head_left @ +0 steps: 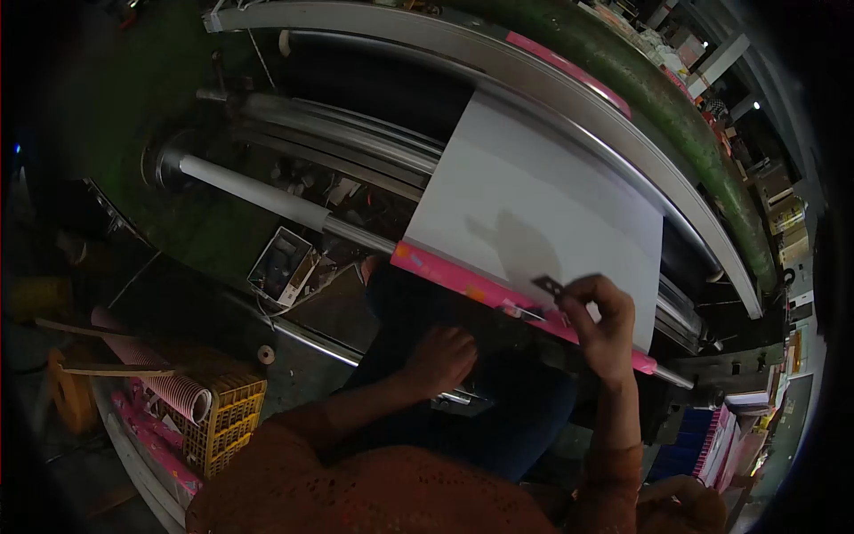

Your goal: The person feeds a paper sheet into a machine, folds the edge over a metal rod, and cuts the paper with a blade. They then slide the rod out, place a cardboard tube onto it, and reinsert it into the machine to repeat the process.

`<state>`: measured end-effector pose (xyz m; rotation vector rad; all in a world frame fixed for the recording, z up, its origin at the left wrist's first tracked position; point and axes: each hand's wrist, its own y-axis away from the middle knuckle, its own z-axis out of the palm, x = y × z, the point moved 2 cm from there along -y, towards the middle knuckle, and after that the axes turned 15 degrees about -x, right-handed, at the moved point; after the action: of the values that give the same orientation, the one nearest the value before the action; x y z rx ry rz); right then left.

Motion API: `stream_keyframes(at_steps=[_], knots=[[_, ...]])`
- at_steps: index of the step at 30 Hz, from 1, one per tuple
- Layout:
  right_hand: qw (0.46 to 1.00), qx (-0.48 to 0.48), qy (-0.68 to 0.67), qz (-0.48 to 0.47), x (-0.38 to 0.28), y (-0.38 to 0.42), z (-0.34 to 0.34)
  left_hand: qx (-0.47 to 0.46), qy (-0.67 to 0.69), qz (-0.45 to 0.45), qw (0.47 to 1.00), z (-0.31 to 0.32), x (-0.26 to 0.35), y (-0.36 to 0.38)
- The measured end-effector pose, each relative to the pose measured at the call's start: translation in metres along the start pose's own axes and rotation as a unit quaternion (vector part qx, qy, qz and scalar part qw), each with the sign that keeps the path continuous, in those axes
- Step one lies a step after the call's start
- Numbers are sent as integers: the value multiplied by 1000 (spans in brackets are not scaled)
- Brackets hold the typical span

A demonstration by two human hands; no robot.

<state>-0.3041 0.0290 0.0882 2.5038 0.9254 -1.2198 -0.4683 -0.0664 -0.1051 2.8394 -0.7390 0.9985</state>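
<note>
Between the thumb and fingers of my right hand is a small dark flat blade-like piece, raised over the lower edge of a wide white sheet. The sheet runs down from the machine's rollers to a pink patterned roll on a metal shaft. A shadow of the hand falls on the sheet. My left hand is closed in a loose fist above my lap, below the pink roll and apart from it; what it holds, if anything, is hidden.
A long metal beam crosses behind the sheet. At lower left are a yellow crate and a striped pink tube. An open box lies below the shaft. Blue and pink stacks stand at lower right.
</note>
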Motion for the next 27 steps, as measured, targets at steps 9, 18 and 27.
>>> stream_keyframes(at_steps=[9,18,27], knots=[[992,-90,90,-25,18,-161,70,206,-142,129,959,-123,45,-16],[979,-102,175,-18,14,-172,82,64,-237,33,969,-139,19,-39],[910,-146,382,-72,6,-165,67,-9,-197,54,979,-144,21,-49]])
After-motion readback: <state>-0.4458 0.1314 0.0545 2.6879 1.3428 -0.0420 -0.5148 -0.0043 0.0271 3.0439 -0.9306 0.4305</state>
